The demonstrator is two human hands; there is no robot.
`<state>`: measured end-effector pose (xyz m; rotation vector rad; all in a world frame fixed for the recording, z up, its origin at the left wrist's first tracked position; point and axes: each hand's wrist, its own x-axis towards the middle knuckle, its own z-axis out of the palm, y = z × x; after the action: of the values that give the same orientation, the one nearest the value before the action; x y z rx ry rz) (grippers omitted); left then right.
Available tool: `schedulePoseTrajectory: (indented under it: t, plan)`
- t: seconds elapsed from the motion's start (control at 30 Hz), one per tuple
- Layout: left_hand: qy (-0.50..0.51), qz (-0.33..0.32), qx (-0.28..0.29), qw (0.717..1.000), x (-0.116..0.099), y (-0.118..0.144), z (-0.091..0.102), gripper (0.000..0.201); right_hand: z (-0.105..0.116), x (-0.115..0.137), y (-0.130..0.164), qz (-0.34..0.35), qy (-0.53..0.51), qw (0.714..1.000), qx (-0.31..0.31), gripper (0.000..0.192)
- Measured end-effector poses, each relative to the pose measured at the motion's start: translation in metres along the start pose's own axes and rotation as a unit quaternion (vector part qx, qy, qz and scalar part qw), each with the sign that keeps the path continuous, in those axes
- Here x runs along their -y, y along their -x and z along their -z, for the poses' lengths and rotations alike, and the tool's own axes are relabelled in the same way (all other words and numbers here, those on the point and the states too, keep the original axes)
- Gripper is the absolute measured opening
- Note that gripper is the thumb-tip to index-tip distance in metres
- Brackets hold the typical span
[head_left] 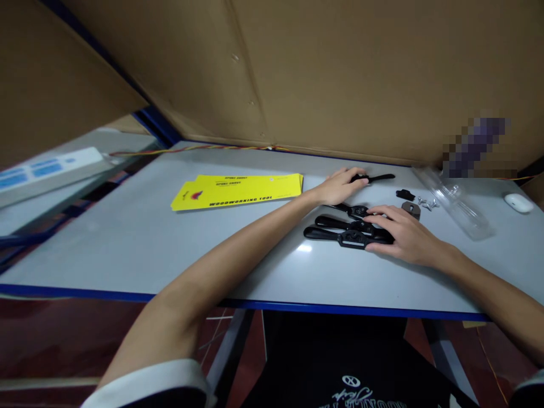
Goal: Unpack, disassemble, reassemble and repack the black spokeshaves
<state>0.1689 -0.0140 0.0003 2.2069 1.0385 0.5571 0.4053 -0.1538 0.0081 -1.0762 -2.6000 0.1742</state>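
Across the pale grey desk [127, 249], three black metal two-handled tools [331, 222] lie side by side at my right hand [402, 231], its fingers spread over their right ends. Beyond them, my left hand [340, 188] pinches a fourth matching black tool [378, 178] between thumb and fingers. Left arm stretched well forward, palm down; right arm angled in from the right.

black tools [351, 235]: glossy metal | yellow cards [242, 194]: smooth paper | tabletop [127, 249]: glossy | packaging [461, 205]: plastic
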Motion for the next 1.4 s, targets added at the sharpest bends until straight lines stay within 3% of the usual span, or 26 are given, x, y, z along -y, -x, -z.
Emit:
schedulePoseTrajectory:
  t: [0.3,0.43,0.63,0.73,0.83,0.97,1.1,1.23,1.3,1.4]
  plan:
    - [0.221,0.067,-0.044,0.972,-0.006,-0.007,0.0,0.042,0.002,0.001,-0.005,-0.028,-0.002,0.999,0.044,0.053]
    - [0.246,0.092,-0.045,0.964,-0.005,-0.008,-0.001,0.036,0.002,0.004,-0.005,-0.028,-0.001,0.999,0.046,0.051]
    - [0.102,0.068,-0.039,0.992,-0.002,-0.005,-0.001,0.032,-0.001,0.01,-0.002,-0.021,0.006,1.0,0.02,0.05]
    - [0.04,0.044,-0.005,0.998,0.0,-0.002,0.001,0.041,0.0,0.01,-0.002,-0.016,0.007,1.0,0.018,0.048]
    - [0.039,0.014,0.039,0.998,0.004,0.0,0.002,0.052,0.006,0.005,-0.002,-0.014,0.01,1.0,-0.007,0.044]
    - [0.072,-0.024,0.061,0.995,0.014,0.001,0.005,0.051,0.013,-0.01,-0.002,-0.046,0.031,0.996,-0.076,0.044]
    - [0.051,-0.048,0.094,0.993,0.018,0.002,0.013,0.046,0.013,-0.025,-0.003,-0.078,0.038,0.994,-0.061,0.042]
    - [-0.105,-0.098,0.038,0.989,0.004,0.008,0.021,0.055,0.012,-0.029,-0.002,-0.086,0.024,0.995,-0.046,0.04]
    - [-0.198,-0.12,0.009,0.973,-0.007,0.011,0.022,0.05,0.011,-0.029,-0.002,-0.079,0.02,0.995,-0.05,0.04]
    - [-0.291,-0.097,0.02,0.952,-0.022,0.014,0.019,0.037,0.01,-0.028,-0.002,-0.069,0.014,0.996,-0.052,0.041]
